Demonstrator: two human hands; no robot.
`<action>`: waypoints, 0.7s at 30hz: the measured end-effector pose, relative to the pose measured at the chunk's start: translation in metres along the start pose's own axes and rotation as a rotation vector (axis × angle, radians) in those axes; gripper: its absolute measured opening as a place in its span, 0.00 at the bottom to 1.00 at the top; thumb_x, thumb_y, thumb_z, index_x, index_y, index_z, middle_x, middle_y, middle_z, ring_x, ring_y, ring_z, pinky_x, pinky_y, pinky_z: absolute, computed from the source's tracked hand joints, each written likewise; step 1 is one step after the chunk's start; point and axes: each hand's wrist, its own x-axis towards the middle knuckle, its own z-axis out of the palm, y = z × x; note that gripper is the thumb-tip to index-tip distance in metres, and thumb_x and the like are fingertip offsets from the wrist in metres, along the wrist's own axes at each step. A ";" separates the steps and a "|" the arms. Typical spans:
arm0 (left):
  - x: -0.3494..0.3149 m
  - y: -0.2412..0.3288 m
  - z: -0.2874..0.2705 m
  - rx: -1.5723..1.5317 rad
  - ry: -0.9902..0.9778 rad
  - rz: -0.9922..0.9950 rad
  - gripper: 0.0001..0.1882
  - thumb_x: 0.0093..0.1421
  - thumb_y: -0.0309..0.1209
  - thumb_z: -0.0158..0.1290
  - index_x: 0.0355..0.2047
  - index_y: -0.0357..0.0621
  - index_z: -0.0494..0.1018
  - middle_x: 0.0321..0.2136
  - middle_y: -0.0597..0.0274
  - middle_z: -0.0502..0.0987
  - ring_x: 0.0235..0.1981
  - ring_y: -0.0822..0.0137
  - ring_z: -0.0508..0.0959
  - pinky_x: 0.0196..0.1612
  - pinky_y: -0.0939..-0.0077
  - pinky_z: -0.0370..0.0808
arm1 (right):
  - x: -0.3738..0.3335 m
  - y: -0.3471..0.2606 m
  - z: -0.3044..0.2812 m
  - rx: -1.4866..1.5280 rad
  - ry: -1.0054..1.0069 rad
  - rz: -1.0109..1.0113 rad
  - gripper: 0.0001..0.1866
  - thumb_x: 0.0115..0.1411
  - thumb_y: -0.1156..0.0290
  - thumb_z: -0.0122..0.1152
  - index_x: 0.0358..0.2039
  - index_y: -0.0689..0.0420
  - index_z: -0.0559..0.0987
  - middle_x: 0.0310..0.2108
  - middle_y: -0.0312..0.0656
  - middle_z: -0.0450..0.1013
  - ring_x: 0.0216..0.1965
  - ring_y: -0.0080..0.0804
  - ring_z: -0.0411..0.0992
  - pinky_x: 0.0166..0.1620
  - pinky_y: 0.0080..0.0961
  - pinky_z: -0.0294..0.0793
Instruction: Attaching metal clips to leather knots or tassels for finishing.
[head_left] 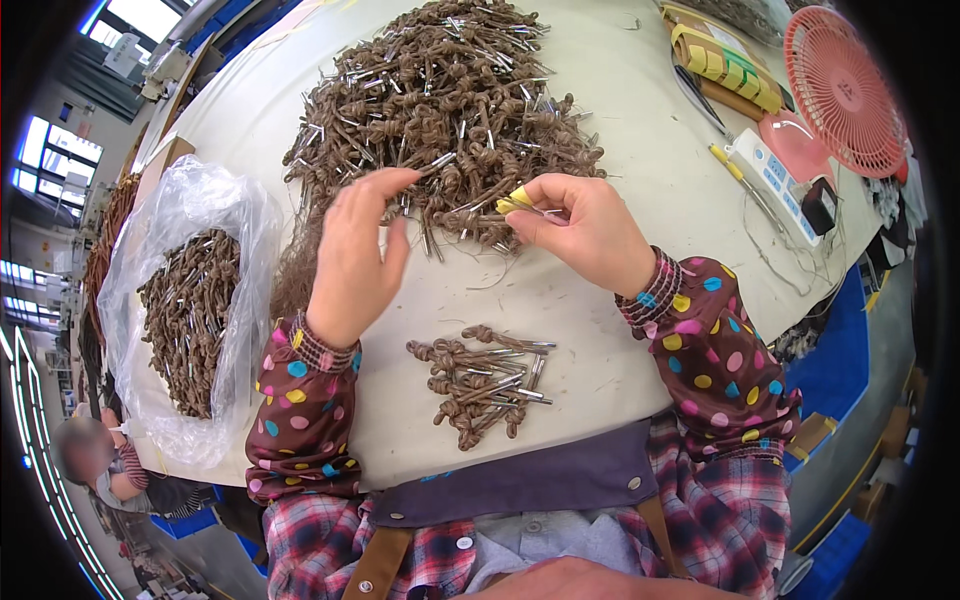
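Observation:
My left hand (pixel 360 250) is raised near the front of a large heap of knotted brown cords (pixel 430 110) with silvery tips. Its thumb and fingers are apart, with nothing visible between them. At the heap's front right, my right hand (pixel 595 230) is closed in a pinch. Something thin shows between its thumb and index finger, too small to make out. Yellow material (pixel 514 200) shows at the index fingertip. Nearer to me, a small pile of knotted cords (pixel 480 385) lies on the pale table (pixel 610 370), most metal tips pointing right.
On the left, a clear plastic bag (pixel 150 225) holds more knotted cords (pixel 195 320). At the right stand a pink fan (pixel 845 90) and a white power strip (pixel 770 180), with a yellow-ended tool (pixel 735 170) alongside. Another person (pixel 110 465) is at the far left.

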 end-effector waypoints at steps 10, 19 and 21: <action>-0.007 0.003 0.017 -0.462 -0.214 -0.068 0.27 0.54 0.22 0.55 0.55 0.40 0.64 0.41 0.57 0.75 0.38 0.66 0.75 0.43 0.73 0.72 | -0.002 -0.009 -0.002 0.295 -0.141 0.057 0.10 0.59 0.70 0.59 0.36 0.65 0.78 0.25 0.34 0.75 0.27 0.17 0.71 0.34 0.16 0.70; -0.009 0.015 0.023 -1.226 -0.546 -0.487 0.26 0.63 0.28 0.49 0.60 0.37 0.57 0.43 0.59 0.74 0.31 0.77 0.73 0.35 0.82 0.74 | -0.004 -0.016 -0.005 0.473 -0.315 0.105 0.15 0.61 0.71 0.57 0.46 0.66 0.73 0.34 0.34 0.73 0.33 0.17 0.70 0.39 0.16 0.71; -0.008 0.017 0.024 -1.246 -0.565 -0.499 0.21 0.63 0.28 0.49 0.56 0.36 0.62 0.40 0.60 0.75 0.30 0.76 0.74 0.34 0.82 0.73 | -0.005 -0.012 0.000 0.511 -0.323 0.078 0.15 0.61 0.71 0.57 0.46 0.66 0.73 0.34 0.34 0.73 0.32 0.17 0.70 0.39 0.16 0.71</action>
